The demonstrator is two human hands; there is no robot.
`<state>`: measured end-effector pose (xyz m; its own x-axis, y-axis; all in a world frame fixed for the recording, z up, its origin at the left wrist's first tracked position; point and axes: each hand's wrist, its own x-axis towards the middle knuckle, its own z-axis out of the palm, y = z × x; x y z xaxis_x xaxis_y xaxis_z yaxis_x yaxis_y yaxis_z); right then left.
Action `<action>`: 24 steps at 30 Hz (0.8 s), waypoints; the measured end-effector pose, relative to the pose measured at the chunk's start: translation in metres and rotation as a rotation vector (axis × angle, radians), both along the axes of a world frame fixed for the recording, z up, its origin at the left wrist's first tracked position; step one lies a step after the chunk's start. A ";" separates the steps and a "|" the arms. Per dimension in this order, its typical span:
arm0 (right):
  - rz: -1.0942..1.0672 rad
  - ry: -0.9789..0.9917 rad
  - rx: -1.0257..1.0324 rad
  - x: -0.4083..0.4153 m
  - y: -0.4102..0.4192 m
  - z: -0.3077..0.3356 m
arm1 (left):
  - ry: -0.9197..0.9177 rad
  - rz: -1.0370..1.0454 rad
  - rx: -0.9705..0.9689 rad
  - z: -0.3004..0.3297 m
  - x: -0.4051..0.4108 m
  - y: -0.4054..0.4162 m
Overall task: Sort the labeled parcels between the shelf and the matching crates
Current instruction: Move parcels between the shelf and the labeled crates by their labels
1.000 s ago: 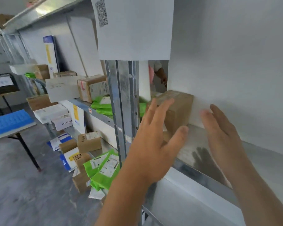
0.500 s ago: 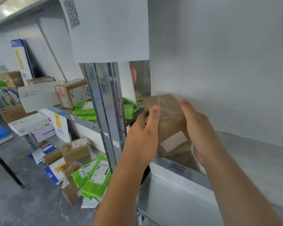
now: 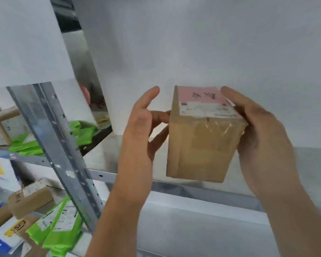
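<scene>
Both hands are on the box [image 3: 202, 138]: right hand [image 3: 263, 138] is wrapped round its right side, fingers curled over the top back edge, carrying most of the weight. Left hand [image 3: 139, 134] is only partly closed; its thumb and lower fingers touch the box's left face, index finger is raised clear. Box is held in the air in front of the shelf [image 3: 174, 184], above its front lip, tilted so the top faces the camera.

Step in hand, as judged: label [image 3: 208, 109] is being read to pick the destination crate. A pink patch [image 3: 202, 95] with handwritten marks sits behind the white label on the top face. Print is blurred, so the text can't be made out from this view.

To do it well:
- Box should be kept steady and the top face squared to the eyes until the label is read.
- Left grip should be firmed up before any carry; only fingertip contact is seen on that side.
- Tape on the front face looks glossy, so palms are better placed on bare card.
- Upright post [image 3: 63, 149] stands close on the left; the box should be drawn straight back, clear of it.

No crates are in view, so a turn away from the shelf is likely needed. Green mailers [image 3: 59, 227] and other boxes [image 3: 30, 199] lie on the left bay's shelves.
</scene>
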<state>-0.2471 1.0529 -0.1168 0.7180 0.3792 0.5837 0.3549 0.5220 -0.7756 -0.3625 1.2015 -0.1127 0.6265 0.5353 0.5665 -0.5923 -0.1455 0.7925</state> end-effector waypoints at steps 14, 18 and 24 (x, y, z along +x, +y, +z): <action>-0.583 -0.072 -0.050 0.014 -0.400 -0.050 | -0.039 -0.423 0.272 -0.033 0.115 -0.408; -0.720 -0.070 -0.059 0.011 -0.521 -0.049 | -0.010 -0.615 0.319 -0.032 0.137 -0.525; -0.974 0.030 0.004 0.000 -0.666 -0.062 | -0.030 -0.875 0.398 -0.043 0.168 -0.683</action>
<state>-0.2474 0.3872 -0.1786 0.7303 -0.3908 0.5604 0.6130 0.0129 -0.7899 -0.1948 0.5184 -0.1556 0.6950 -0.3505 0.6278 -0.6378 0.1023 0.7633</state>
